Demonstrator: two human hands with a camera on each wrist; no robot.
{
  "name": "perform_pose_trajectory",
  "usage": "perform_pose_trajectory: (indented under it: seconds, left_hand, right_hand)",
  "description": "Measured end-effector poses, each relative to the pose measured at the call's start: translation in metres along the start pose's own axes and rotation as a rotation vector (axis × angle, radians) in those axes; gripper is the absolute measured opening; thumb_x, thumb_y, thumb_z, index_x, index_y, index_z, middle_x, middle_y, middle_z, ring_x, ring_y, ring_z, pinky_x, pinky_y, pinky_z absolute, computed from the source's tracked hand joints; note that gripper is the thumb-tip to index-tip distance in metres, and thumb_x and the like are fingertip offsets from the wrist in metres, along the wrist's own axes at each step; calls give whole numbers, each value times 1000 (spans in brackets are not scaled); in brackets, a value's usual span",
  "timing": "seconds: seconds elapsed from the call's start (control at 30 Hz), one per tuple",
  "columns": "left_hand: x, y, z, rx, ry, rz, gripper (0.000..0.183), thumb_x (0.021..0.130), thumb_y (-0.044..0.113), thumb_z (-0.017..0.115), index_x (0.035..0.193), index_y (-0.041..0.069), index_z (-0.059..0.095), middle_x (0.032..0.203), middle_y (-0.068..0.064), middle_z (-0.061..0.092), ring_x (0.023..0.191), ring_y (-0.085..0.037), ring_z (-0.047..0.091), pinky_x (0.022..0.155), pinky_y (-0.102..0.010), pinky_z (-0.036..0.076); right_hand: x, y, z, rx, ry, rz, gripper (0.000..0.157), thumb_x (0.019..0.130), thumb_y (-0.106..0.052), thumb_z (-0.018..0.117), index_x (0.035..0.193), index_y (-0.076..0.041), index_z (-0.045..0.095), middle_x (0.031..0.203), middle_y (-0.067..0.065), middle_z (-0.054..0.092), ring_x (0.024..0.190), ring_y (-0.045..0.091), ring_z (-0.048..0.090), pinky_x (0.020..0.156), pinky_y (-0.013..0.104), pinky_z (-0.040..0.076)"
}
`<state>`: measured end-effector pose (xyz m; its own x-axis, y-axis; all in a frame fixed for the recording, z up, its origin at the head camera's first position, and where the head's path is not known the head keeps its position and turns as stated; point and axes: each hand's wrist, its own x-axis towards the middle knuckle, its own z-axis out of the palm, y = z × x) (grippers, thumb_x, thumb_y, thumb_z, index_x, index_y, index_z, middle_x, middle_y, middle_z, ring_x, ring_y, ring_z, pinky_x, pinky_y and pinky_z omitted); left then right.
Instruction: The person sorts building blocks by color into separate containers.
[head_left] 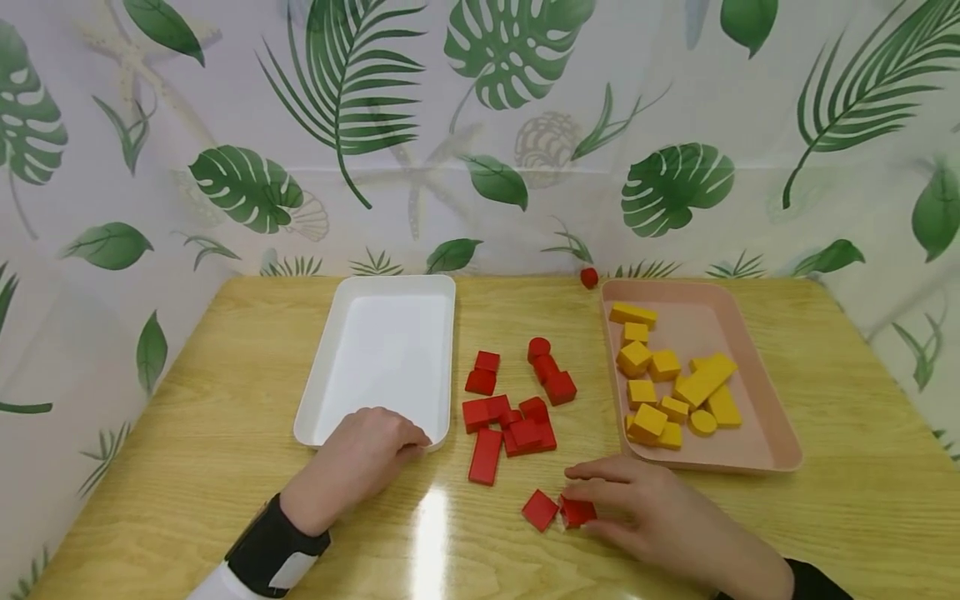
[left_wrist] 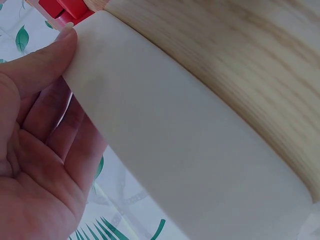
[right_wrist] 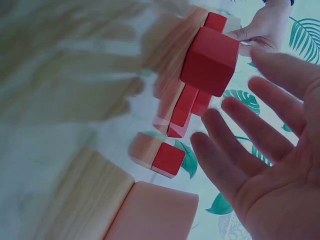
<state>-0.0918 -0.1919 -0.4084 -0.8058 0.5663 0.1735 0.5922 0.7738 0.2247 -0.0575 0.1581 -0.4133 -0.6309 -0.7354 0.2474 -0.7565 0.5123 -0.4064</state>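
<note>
My left hand (head_left: 367, 450) grips the near rim of the white tray (head_left: 382, 362) at its right corner. In the left wrist view the thumb (left_wrist: 50, 57) lies on the tray's outer wall, with the other fingers behind the rim. The right hand (head_left: 652, 508) hovers over a red block (head_left: 577, 512), which it partly hides in the head view. Straight, spread fingers (right_wrist: 240, 125) show in the right wrist view, apart from the nearby red cube (right_wrist: 212, 60). Another red block (head_left: 540, 510) lies just left of that hand. Nothing lies inside the white tray.
Several red blocks (head_left: 525, 433) are grouped between the trays. A pink tray (head_left: 757, 454) at the right holds several yellow blocks (head_left: 705, 381). One small red piece (head_left: 589, 277) sits at the table's back edge, before the leaf-print cloth (head_left: 555, 208).
</note>
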Motion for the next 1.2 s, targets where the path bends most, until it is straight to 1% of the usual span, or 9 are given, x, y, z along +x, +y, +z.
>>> perform_pose_trajectory:
  seconds: [0.23, 0.4, 0.53, 0.63, 0.77, 0.87, 1.0, 1.1, 1.2]
  left_hand:
    - [-1, 2, 1, -19, -4, 23, 8, 76, 16, 71, 82, 21, 72, 78, 12, 65, 69, -1, 56, 64, -22, 46]
    - [-4, 2, 0, -21, -6, 11, 10, 75, 13, 70, 82, 20, 72, 78, 11, 65, 70, -3, 57, 65, -22, 46]
    - [-6, 2, -1, -23, -6, -1, 9, 76, 13, 69, 76, 22, 70, 71, 13, 61, 63, -1, 53, 62, -22, 45]
    - [-5, 3, 1, -38, -7, 0, 9, 77, 13, 69, 75, 22, 69, 70, 14, 59, 61, 0, 49, 61, -22, 44]
    - [-5, 4, 4, -51, -6, -4, 8, 77, 13, 69, 76, 22, 70, 72, 14, 61, 63, 1, 50, 62, -21, 45]
    - [-5, 5, 5, -56, -8, -9, 8, 76, 13, 70, 78, 21, 70, 74, 13, 62, 65, 0, 52, 63, -21, 45]
    - [-3, 5, 5, -40, 6, 2, 9, 76, 13, 69, 76, 22, 70, 73, 14, 61, 64, 0, 52, 62, -22, 45]
    - [-1, 4, 5, -9, 23, 13, 10, 76, 13, 70, 74, 23, 68, 69, 15, 59, 61, 0, 49, 60, -22, 44]
    - [0, 4, 3, 30, 39, 28, 10, 75, 13, 71, 73, 22, 68, 67, 14, 58, 58, -1, 48, 57, -22, 43]
  right_hand:
    - [-4, -3, 2, 64, -102, 75, 25, 83, -33, 65, 107, -35, 63, 115, -18, 54, 100, -1, 52, 79, 23, 46]
    - [-2, -5, 5, 85, -116, 105, 19, 83, -32, 65, 101, -36, 60, 113, -18, 54, 99, 0, 52, 79, 23, 46]
    - [2, -6, 7, 93, -117, 117, 17, 84, -27, 64, 97, -35, 59, 112, -17, 56, 99, 1, 54, 80, 24, 46]
    - [3, -7, 2, 87, -97, 121, 18, 83, -24, 65, 97, -34, 60, 111, -16, 58, 100, 2, 55, 80, 24, 46]
    - [11, -9, -14, 52, 44, 69, 20, 80, -21, 69, 96, -31, 61, 109, -11, 62, 96, 4, 58, 76, 25, 48]
    - [29, -13, -29, 3, 127, 35, 21, 77, -22, 71, 96, -27, 63, 109, -8, 63, 94, 5, 59, 74, 23, 48]
    - [68, -13, -41, -12, 108, 34, 19, 78, -26, 70, 96, -24, 64, 107, -9, 63, 93, 3, 58, 77, 20, 45]
    - [105, -13, -34, 3, 80, 55, 19, 78, -29, 70, 95, -23, 63, 99, -13, 63, 86, 1, 56, 76, 18, 45]
    - [141, -16, -16, 13, 37, 120, 18, 79, -29, 70, 95, -23, 64, 91, -14, 61, 77, 3, 53, 69, 18, 44]
